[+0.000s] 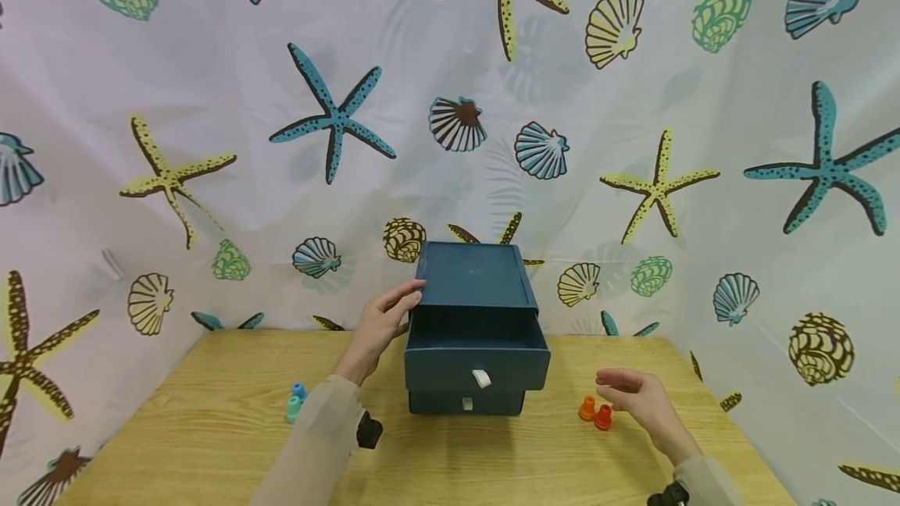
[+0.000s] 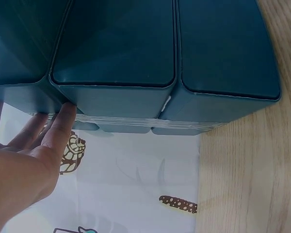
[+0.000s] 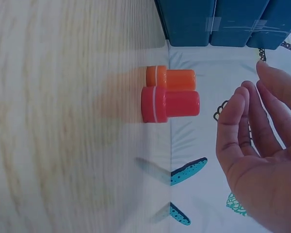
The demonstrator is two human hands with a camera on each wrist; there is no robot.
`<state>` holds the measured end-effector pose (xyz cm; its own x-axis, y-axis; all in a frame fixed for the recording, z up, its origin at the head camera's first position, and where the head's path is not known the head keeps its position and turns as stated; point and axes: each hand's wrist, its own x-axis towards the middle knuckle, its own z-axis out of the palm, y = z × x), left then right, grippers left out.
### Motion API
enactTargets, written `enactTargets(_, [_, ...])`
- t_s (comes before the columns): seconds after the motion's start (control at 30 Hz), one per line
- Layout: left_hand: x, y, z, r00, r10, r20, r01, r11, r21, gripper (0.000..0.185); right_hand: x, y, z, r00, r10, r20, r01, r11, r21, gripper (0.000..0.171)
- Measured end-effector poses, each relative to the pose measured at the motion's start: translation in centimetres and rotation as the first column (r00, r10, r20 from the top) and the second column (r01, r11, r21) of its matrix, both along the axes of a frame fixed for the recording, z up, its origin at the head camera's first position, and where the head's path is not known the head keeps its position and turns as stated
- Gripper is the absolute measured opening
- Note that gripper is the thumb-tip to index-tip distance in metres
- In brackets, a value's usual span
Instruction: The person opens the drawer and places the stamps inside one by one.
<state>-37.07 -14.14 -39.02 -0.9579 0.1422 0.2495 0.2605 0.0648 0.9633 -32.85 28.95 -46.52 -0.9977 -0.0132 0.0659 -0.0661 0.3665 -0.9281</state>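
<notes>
I'm seeing the dark blue plastic two-drawer box [image 1: 473,318] sitting mid-frame on the light wooden table [image 1: 211,412], top drawer [image 1: 476,358] pulled out w/ white tab. Left hand [image 1: 380,322] is bracing its upper-left edge, fingers straight, gripping nothing. Right hand [image 1: 636,397] is hovering lower right, relaxed, empty, just above the small orange plastic stamp [image 1: 587,408] & red plastic stamp [image 1: 603,417]. Risk, imo: a loose reach knocks both over.

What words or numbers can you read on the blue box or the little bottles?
None: no words, numbers or signs can be read anywhere.
The blue drawer box is plain, with blank white pull tabs.
The orange bottle and red bottle carry no label.
The curtain has only starfish and shell pictures.
</notes>
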Motion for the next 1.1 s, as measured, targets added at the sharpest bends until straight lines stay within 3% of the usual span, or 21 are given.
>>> enactTargets(0.5, [0.1,0.0,0.2,1.000,-0.012,-0.009,0.012,1.000,0.006,0.047,0.0,1.7,-1.4,0.993,0.072,0.091,-0.074,0.997,0.022,0.044])
enactTargets(0.77, [0.2,0.0,0.1,1.000,-0.002,-0.007,0.002,1.000,0.009,0.049,-0.2,2.3,-2.0,0.971,0.188,0.145,-0.193,0.981,0.023,0.053])
enactTargets(1.1, [0.5,-0.1,0.2,1.000,-0.002,0.000,0.002,1.000,-0.002,0.049,0.0,2.3,-2.2,0.965,0.190,0.179,-0.193,0.981,-0.004,0.056])
